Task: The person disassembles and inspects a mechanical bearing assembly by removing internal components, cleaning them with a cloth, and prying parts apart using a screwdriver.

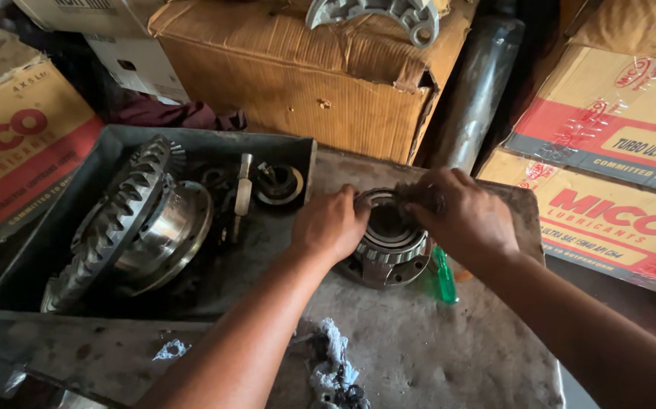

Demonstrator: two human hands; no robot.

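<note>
Starting over on the far left, there's a printed red and tan cardboard box [17,144] wedged against a shallow dark metal tray [282,151]. Sitting in that tray is a big ring gear with its shiny carrier [135,223], tilted up on edge, plus a small pin or bolt [244,193] and a round bearing-looking piece [278,184] near the tray's back right corner.

Just right of the tray, on the grimy metal bench top [434,348], sits the round bearing hub [390,246], a stubby steel housing with roller bearings showing around its top. Both hands are on it. The left hand [330,225] is curled over the hub's left rim, fingers folded and gripping the edge. The right hand [465,216] comes over the top right side, fingers bunched together and pinching what looks like a dark rag [417,195] against the upper rim, can't quite tell for sure.

A green screwdriver handle [444,276] lies touching the hub's right side. Near the front edge there's a scrap of dirty white cloth [334,363]. Behind everything is a worn plain cardboard box [305,76], and more printed boxes [615,167] are stacked on the right.
</note>
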